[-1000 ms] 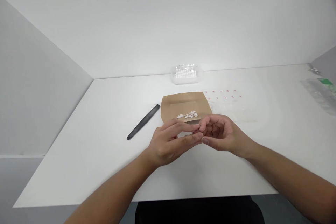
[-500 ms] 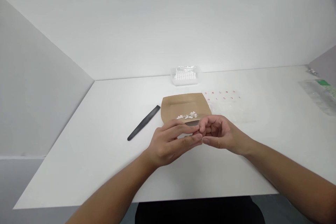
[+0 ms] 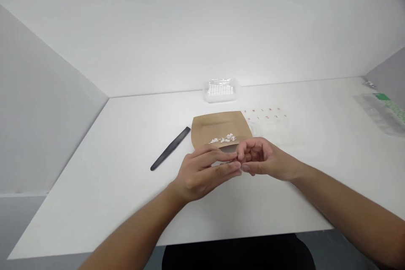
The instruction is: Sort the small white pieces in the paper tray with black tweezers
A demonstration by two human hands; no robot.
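Observation:
My left hand [image 3: 202, 173] and my right hand [image 3: 261, 159] meet at the fingertips above the near edge of a brown paper tray [image 3: 218, 120]. The left fingers are stretched forward and pressed close together, hiding anything between them. My right hand is curled, with its thumb and fingertips against the left fingertips; what they hold, if anything, cannot be made out. Small white pieces [image 3: 228, 138] lie in the tray just beyond my hands. Left of the tray, a dark flat tool [image 3: 170, 149] with a tapered shape rests slantwise on the table.
A clear plastic box [image 3: 220, 90] of small white items stands near the back wall. Right of the tray lies a transparent sheet [image 3: 275, 133] with red numbers. A clear packet with a green label [image 3: 384, 97] is at the far right of the white table [image 3: 126, 194].
The whole view has shifted slightly, so everything sits a little further left. My hands keep nearly the same pose, fingertips together; nothing on the table has visibly moved.

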